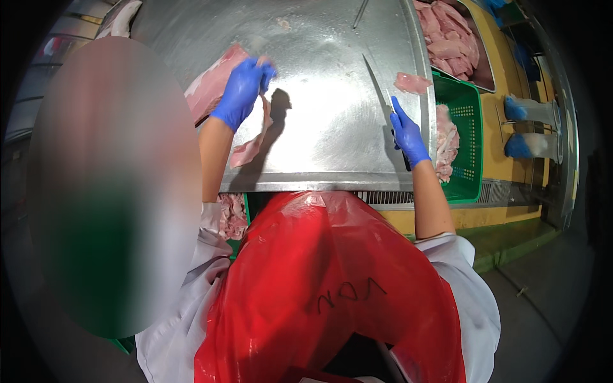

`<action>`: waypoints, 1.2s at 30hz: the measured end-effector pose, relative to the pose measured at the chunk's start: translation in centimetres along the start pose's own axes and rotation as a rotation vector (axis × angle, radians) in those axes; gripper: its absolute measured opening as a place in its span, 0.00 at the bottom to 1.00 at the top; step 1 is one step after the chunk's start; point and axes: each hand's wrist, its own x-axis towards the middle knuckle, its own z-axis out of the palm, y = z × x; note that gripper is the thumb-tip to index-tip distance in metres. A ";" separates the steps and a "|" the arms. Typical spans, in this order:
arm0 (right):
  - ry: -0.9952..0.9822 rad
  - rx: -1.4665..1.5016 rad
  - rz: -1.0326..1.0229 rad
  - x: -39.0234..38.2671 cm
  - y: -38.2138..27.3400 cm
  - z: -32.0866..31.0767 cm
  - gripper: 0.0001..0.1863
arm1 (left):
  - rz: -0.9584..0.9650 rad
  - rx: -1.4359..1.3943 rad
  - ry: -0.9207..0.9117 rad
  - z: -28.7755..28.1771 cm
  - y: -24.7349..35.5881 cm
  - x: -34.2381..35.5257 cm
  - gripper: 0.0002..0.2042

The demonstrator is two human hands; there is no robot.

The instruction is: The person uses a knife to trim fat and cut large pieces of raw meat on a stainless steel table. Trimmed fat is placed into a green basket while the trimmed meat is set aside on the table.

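Note:
My left hand (241, 91), in a blue glove, is closed on a pale strip of meat (258, 137) that hangs down toward the table's near edge. A bit of pink shows at its fingertips. Beside and partly behind this hand lies a larger pink piece of meat (214, 82). My right hand (408, 135), also gloved in blue, grips a knife (375, 76) with its long thin blade pointing away from me. A small piece of pink meat (412, 83) lies on the metal table (319, 150), just right of the blade.
A metal tray (486, 70) heaped with meat stands at the far right. Nearer is a green basket (469, 127) holding pale trimmings. Below the table's near edge, left of my red apron, more trimmings (232, 216) show. A thin metal rod (361, 13) lies at the far side.

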 end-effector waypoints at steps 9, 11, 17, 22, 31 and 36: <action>0.050 0.472 -0.153 -4.9 1.9 -0.2 0.10 | 0.404 -0.533 -0.034 -0.7 12.3 -6.8 0.09; 0.039 0.452 -0.205 -4.6 2.8 0.4 0.07 | 0.335 -0.482 0.059 -3.5 5.6 -8.9 0.12; -0.061 0.052 -0.054 -6.1 -1.0 3.4 0.34 | 0.499 0.868 0.549 -5.0 -17.9 -9.3 0.30; -0.115 -0.245 -0.416 -0.1 -2.7 9.3 0.42 | 0.232 1.102 0.349 5.0 -13.7 -0.2 0.32; -0.181 -0.572 -0.246 6.6 -7.9 14.0 0.38 | 0.296 1.427 -0.083 5.6 -13.0 2.1 0.09; -0.180 -0.648 -0.320 12.0 -12.3 16.2 0.38 | 0.345 1.476 -0.066 4.6 -13.8 1.5 0.08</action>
